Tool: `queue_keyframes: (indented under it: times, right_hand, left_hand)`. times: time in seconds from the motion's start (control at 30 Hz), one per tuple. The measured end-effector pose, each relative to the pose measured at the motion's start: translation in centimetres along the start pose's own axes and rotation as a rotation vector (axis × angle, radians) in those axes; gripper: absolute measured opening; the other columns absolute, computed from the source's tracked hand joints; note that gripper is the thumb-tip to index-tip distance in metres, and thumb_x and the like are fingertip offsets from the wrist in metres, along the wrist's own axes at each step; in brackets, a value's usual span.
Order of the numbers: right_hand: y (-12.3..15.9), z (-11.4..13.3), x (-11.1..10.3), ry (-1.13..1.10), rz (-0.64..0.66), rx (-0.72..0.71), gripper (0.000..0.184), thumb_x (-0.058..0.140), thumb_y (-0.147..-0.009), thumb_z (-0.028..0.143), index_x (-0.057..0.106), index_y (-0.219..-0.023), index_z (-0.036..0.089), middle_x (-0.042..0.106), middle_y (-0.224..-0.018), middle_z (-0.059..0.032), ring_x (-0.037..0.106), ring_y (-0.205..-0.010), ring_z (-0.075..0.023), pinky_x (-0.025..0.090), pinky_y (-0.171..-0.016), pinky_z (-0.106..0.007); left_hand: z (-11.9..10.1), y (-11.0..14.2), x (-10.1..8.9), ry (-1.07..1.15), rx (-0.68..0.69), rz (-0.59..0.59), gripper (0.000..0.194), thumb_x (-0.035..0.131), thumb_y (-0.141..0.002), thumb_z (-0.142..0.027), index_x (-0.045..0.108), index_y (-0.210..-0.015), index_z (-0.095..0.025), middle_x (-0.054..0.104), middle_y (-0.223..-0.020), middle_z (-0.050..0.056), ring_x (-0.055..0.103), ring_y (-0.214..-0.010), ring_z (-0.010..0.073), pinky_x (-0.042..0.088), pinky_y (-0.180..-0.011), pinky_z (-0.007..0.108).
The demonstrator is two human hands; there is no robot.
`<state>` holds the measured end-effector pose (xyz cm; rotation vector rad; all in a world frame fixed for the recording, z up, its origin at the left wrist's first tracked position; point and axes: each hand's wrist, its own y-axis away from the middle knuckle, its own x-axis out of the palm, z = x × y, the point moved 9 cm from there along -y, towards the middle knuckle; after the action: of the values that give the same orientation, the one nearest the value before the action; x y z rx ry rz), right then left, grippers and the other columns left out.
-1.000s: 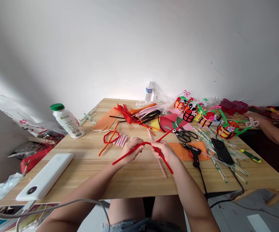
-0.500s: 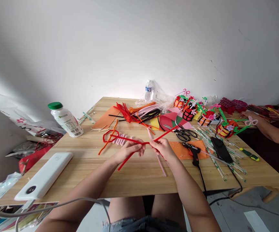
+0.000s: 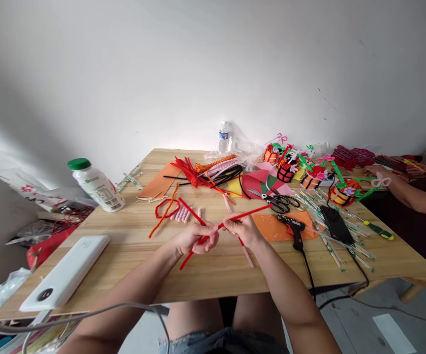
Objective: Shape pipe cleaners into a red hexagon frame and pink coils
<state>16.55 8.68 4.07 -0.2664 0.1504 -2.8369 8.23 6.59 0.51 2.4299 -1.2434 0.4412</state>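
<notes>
Head view: a person sits at a light wooden surface (image 3: 124, 260), two bare hands working with fuzzy red stems (image 3: 245, 213) above its near middle. Take those hands as the centre of a clock, with twelve toward the grey-white wall (image 3: 205, 64).

The left hand (image 3: 197, 240) has its grip closed on the red stems where they cross, one end slanting up toward ten, another down toward seven. The right hand (image 3: 243, 232) pinches a red length pointing toward two. Both sets of fingertips are near each other; I cannot tell whether the lengths are joined there.

A pink stem (image 3: 248, 256) lies beneath the right hand. Between nine and ten are pale pink coils (image 3: 180, 215), a red hexagon (image 3: 157, 209) crossed by an orange stem (image 3: 157, 225), and, farther out, a green-capped bottle (image 3: 100, 189). At two are black-handled scissors (image 3: 281, 202); beyond them stand small decorated baskets (image 3: 312, 182). At three, a glue gun (image 3: 297, 235) rests partly on orange sheet material (image 3: 272, 228). A white power bank (image 3: 65, 270) lies between eight and nine.
</notes>
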Motion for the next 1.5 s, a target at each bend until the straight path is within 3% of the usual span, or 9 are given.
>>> queue_keyframes:
  times: [0.3, 0.4, 0.53, 0.67, 0.77, 0.9, 1.07, 1.33, 1.5]
  right_hand:
    - [-0.1, -0.6, -0.8, 0.067, 0.082, 0.097, 0.035, 0.068, -0.072, 0.048, 0.065, -0.073, 0.013, 0.051, -0.054, 0.0021, 0.033, -0.042, -0.0054, 0.023, -0.038, -0.02]
    - [-0.2, 1.3, -0.9, 0.267, 0.071, -0.116, 0.028, 0.065, -0.077, 0.044, 0.069, -0.083, 0.017, 0.057, -0.066, -0.0014, 0.045, -0.052, -0.0102, 0.038, -0.046, -0.023]
    - [1.3, 5.7, -0.4, 0.724, -0.077, -0.628, 0.016, 0.058, -0.085, 0.029, 0.073, -0.08, 0.025, 0.059, -0.079, -0.0049, 0.052, -0.081, -0.0183, 0.046, -0.075, -0.034]
    - [2.0, 6.1, 0.8, 0.883, -0.052, -0.776, 0.02, 0.055, -0.087, 0.02, 0.073, -0.086, 0.026, 0.06, -0.069, -0.0043, 0.051, -0.075, -0.0187, 0.046, -0.075, -0.036]
    - [1.5, 5.2, 0.3, 0.709, -0.041, -0.664, 0.016, 0.055, -0.087, 0.026, 0.071, -0.088, 0.023, 0.066, -0.079, -0.0064, 0.057, -0.076, -0.0184, 0.048, -0.076, -0.036]
    - [0.2, 2.4, -2.7, 0.256, -0.178, -0.25, 0.024, 0.059, -0.082, 0.042, 0.063, -0.09, 0.019, 0.066, -0.077, -0.0053, 0.057, -0.061, -0.014, 0.049, -0.055, -0.027]
    - [0.2, -0.7, -0.8, 0.03, 0.099, 0.166, 0.047, 0.056, -0.079, 0.058, 0.065, -0.075, 0.012, 0.066, -0.071, -0.0085, 0.062, -0.062, -0.0157, 0.045, -0.043, -0.021]
    - [-0.2, 0.1, -1.7, 0.192, -0.053, -0.024, 0.025, 0.075, -0.067, 0.037, 0.067, -0.078, 0.016, 0.063, -0.069, 0.0003, 0.051, -0.052, -0.008, 0.045, -0.051, -0.021]
    - [-0.3, -0.6, -0.9, 0.111, 0.057, 0.031, 0.029, 0.073, -0.07, 0.039, 0.066, -0.085, 0.015, 0.065, -0.077, -0.0035, 0.058, -0.065, -0.0134, 0.047, -0.054, -0.024]
  left_hand:
    - [-1.5, 0.1, -1.2, -0.212, 0.169, -0.163, 0.044, 0.053, -0.082, -0.053, 0.063, -0.083, -0.01, 0.048, -0.033, -0.003, 0.029, -0.022, 0.0055, 0.017, -0.028, 0.017]
    - [-1.4, 0.0, -1.4, -0.16, 0.175, -0.146, 0.042, 0.052, -0.083, -0.051, 0.062, -0.079, -0.01, 0.044, -0.03, -0.004, 0.029, -0.021, 0.0062, 0.018, -0.028, 0.018]
    - [-1.6, -0.2, -1.9, -0.109, 0.18, -0.159, 0.038, 0.058, -0.08, -0.048, 0.06, -0.072, -0.011, 0.051, -0.038, -0.002, 0.038, -0.026, 0.0077, 0.024, -0.03, 0.018]
    - [-3.0, 0.1, -2.2, -0.215, 0.321, -0.242, 0.034, 0.067, -0.074, -0.043, 0.063, -0.078, -0.01, 0.057, -0.056, 0.001, 0.048, -0.045, 0.0083, 0.033, -0.04, 0.019]
    - [-4.5, 0.9, -2.5, -0.421, 0.455, -0.364, 0.028, 0.069, -0.073, -0.04, 0.068, -0.083, -0.013, 0.05, -0.056, -0.003, 0.04, -0.046, 0.006, 0.03, -0.042, 0.019]
    - [-6.8, 2.5, -1.7, -0.761, 0.711, -0.476, 0.02, 0.064, -0.079, -0.036, 0.071, -0.078, -0.017, 0.055, -0.061, 0.001, 0.048, -0.058, 0.0104, 0.04, -0.055, 0.023]
    - [-7.2, 3.0, 0.0, -1.054, 0.887, -0.425, 0.022, 0.058, -0.083, -0.035, 0.073, -0.084, -0.018, 0.058, -0.063, 0.004, 0.051, -0.055, 0.0117, 0.043, -0.06, 0.027]
    - [-7.3, 3.0, -0.5, -1.068, 0.822, -0.507, 0.026, 0.055, -0.084, -0.038, 0.072, -0.08, -0.019, 0.058, -0.059, 0.004, 0.052, -0.053, 0.0128, 0.041, -0.055, 0.026]
    - [-7.5, 3.2, -0.5, -0.978, 0.87, -0.509, 0.02, 0.06, -0.081, -0.035, 0.071, -0.078, -0.019, 0.057, -0.058, 0.002, 0.049, -0.052, 0.0115, 0.04, -0.054, 0.026]
